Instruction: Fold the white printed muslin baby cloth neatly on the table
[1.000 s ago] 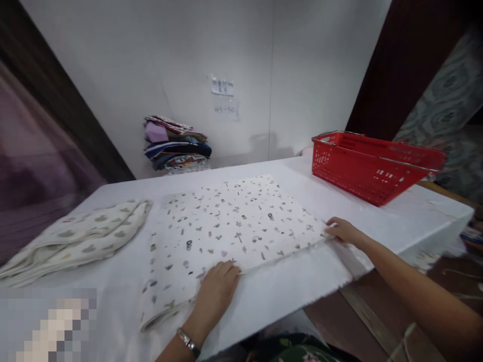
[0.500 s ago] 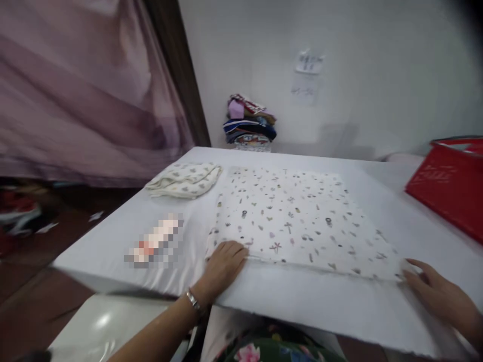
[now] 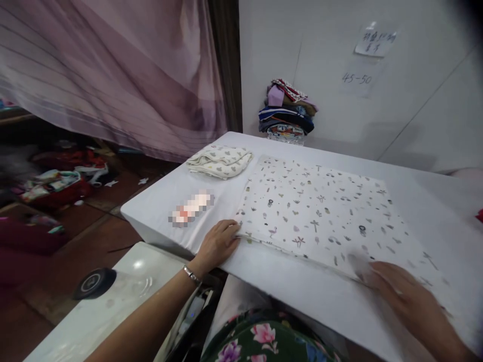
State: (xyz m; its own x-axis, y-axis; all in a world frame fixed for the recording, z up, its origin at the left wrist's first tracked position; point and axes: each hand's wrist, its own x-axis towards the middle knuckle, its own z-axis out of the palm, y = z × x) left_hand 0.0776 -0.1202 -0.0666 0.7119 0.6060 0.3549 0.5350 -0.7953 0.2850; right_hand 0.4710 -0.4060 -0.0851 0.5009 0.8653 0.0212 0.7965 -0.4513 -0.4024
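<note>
A white cloth with small printed figures (image 3: 324, 211) lies spread flat on the white table (image 3: 294, 281). My left hand (image 3: 217, 244) rests at the cloth's near left corner, its fingers curled on the edge. My right hand (image 3: 405, 296) lies flat on the cloth's near right part, fingers stretched out and slightly blurred. A silver bracelet (image 3: 191, 275) sits on my left wrist.
A folded cream cloth with grey spots (image 3: 221, 161) lies at the table's far left. A stack of folded coloured fabrics (image 3: 287, 111) stands against the wall. A pink curtain (image 3: 113, 75) hangs at left. A white surface with a black disc (image 3: 94, 283) lies below.
The view has swung left, so the red basket has left the frame. My right hand has slid from the cloth's right corner onto its near part. My left hand has moved to the left corner.
</note>
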